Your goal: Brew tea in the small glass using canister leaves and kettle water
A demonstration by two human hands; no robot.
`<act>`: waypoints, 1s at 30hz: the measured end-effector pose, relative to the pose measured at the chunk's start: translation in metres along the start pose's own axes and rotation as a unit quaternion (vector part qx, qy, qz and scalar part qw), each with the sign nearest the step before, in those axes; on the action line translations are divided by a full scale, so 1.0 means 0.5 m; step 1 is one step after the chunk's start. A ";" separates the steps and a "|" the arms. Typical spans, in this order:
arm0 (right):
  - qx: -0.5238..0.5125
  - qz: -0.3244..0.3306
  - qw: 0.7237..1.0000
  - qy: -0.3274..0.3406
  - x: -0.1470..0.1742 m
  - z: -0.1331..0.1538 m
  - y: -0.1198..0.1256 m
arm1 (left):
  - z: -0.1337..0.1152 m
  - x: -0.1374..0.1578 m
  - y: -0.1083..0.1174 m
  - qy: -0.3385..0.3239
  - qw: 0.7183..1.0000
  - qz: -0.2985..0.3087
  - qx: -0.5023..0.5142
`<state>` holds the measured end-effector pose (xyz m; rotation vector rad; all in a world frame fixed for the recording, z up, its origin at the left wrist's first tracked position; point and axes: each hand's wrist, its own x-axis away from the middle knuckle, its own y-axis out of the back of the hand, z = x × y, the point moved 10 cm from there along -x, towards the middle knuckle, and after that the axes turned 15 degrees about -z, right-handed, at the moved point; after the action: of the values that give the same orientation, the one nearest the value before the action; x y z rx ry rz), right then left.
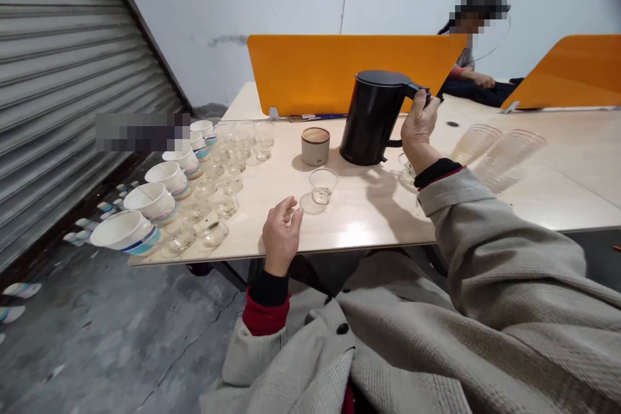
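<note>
My right hand (421, 121) is wrapped round the handle of a black electric kettle (371, 119), which is upright at the table's middle; whether its base touches the tabletop I cannot tell. My left hand (282, 229) is empty, fingers apart and slightly curled, close to the front edge. Just beyond it stands a clear plastic cup (323, 187) with a little dark matter at the bottom. Behind that cup sits a grey canister (315, 147) with a wooden lid. Another clear container (408, 168) is partly hidden behind my right wrist.
Several clear cups (213, 231) and a row of white paper bowls (151, 202) line the table's left side. Stacked clear cups (514, 149) lie at the right. Orange dividers (301, 71) stand along the back, with another person (478, 71) beyond. Paper bowls also lie on the floor.
</note>
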<state>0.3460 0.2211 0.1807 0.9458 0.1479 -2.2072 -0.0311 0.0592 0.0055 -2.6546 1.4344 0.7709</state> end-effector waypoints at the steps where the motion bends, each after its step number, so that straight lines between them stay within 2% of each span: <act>1: 0.001 -0.016 1.000 -0.016 0.017 0.004 0.015 | -0.001 0.000 0.000 -0.002 1.000 0.001 0.000; 3: 0.002 -0.026 0.999 -0.025 0.072 0.021 0.041 | -0.005 0.001 0.001 -0.005 1.000 0.002 -0.001; 6: 0.012 -0.045 0.999 0.017 0.184 0.051 0.087 | -0.010 0.000 0.001 -0.004 1.000 0.005 -0.018; 8: -0.002 -0.076 0.996 0.042 0.258 0.054 0.116 | -0.011 -0.001 -0.002 0.000 0.999 0.012 -0.033; 9: -0.016 -0.070 0.997 0.041 0.291 0.047 0.117 | -0.012 -0.002 -0.006 0.000 0.999 0.018 -0.038; 13: -0.076 0.050 0.995 -0.041 0.382 -0.009 0.053 | -0.008 -0.009 -0.033 -0.006 0.998 0.045 -0.051; 16: -0.112 0.172 0.971 -0.124 0.426 -0.034 -0.014 | -0.004 -0.017 -0.055 -0.016 0.996 0.055 -0.061; 18: -0.113 0.235 0.955 -0.144 0.446 -0.036 -0.045 | -0.004 -0.023 -0.066 -0.025 0.995 0.059 -0.072; 25: -0.071 0.313 0.944 -0.075 0.474 -0.014 -0.085 | -0.018 -0.029 -0.087 -0.052 0.989 0.089 -0.103; 30: -0.071 0.355 0.931 -0.051 0.495 0.000 -0.098 | -0.026 -0.023 -0.096 -0.069 0.983 0.125 -0.113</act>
<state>0.1970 0.1153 0.0071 0.6597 -0.0774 -1.5428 0.0070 0.0923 0.0120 -2.5381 1.7586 1.1819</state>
